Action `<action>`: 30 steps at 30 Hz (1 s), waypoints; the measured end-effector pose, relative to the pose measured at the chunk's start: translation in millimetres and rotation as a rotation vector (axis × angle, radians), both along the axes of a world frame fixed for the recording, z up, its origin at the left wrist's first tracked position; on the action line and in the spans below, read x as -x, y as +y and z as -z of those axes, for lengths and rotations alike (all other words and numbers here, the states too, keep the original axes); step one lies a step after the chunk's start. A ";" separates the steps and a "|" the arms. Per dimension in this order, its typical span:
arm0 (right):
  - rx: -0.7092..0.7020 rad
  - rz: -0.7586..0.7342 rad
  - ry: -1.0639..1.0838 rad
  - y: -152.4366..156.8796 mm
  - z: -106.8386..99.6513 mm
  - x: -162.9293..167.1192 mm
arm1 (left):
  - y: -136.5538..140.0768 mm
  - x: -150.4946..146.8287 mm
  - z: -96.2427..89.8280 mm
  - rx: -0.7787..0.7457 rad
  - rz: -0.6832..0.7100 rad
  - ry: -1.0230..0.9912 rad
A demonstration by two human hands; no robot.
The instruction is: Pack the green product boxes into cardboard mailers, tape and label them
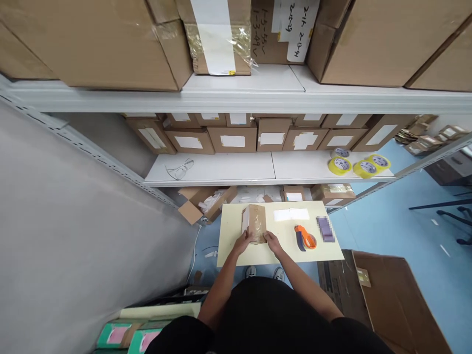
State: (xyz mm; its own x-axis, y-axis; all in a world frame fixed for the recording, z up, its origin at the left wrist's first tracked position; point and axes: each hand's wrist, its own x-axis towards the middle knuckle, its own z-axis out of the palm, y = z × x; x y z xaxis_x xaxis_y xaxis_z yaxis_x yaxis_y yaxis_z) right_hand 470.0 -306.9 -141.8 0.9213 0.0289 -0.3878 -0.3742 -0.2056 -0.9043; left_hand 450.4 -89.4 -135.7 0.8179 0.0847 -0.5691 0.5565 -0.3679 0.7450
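A small taped cardboard box (pixel 257 219) with a white label on its left side rests on the pale yellow table (pixel 232 253). My left hand (pixel 242 243) grips its near left corner, fingers closed against the cardboard. At the near right corner, my right hand (pixel 272 241) has its fingers bent onto the box edge. White paper strips (pixel 291 214) lie to the right of the box. Beyond my right hand sits an orange tape dispenser (pixel 304 238) with a dark blade guard. A blurred purple item (pixel 325 229) lies at the table's right end.
A white shelf (pixel 221 167) stands behind the table, with labelled boxes (pixel 232 140), glasses (pixel 180 169) and yellow tape rolls (pixel 339 165). Large cartons fill the upper shelf (pixel 236 101). An open carton (pixel 206 204) stands at lower left, and a big cardboard box (pixel 401 300) at right.
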 end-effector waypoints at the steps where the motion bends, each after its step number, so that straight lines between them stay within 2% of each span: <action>1: -0.034 -0.026 -0.007 12.7 -2.1 -1.0 | -1.6 4.4 0.9 0.063 -0.009 -0.029; 5: -0.031 -0.004 0.021 40.1 -14.3 -7.0 | -3.4 12.9 6.8 0.222 -0.031 -0.162; 9: -0.066 0.097 0.033 32.6 -32.1 -7.8 | -3.0 4.7 0.4 0.291 0.049 -0.236; 13: -0.148 0.291 -0.052 8.4 -55.0 2.5 | -20.9 -17.2 -27.4 0.277 0.175 -0.256; 16: -0.227 0.441 -0.154 -22.5 -73.0 14.1 | -52.7 -37.0 -57.1 0.288 0.304 -0.285; 20: -0.211 0.648 -0.251 -82.4 -92.6 37.9 | -118.8 -60.2 -95.6 0.379 0.526 -0.304; 23: -0.177 0.791 -0.320 -134.8 -102.1 62.9 | -186.3 -68.9 -116.4 0.438 0.669 -0.252; 27: -0.152 1.032 -0.396 -208.5 -108.1 99.7 | -295.0 -61.3 -131.3 0.498 0.827 -0.189; 30: -0.096 1.240 -0.359 -266.2 -104.2 128.0 | -378.5 -43.0 -131.4 0.436 0.958 -0.225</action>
State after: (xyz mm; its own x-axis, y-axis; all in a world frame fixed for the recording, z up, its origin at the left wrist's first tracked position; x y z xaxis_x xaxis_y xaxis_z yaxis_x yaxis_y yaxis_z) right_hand 342.0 -573.1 -37.6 0.4045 -0.9006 -0.1587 -0.0017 0.1728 -0.9849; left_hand 493.4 -467.8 -4.3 0.5260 -0.8205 -0.2237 0.0116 -0.2561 0.9666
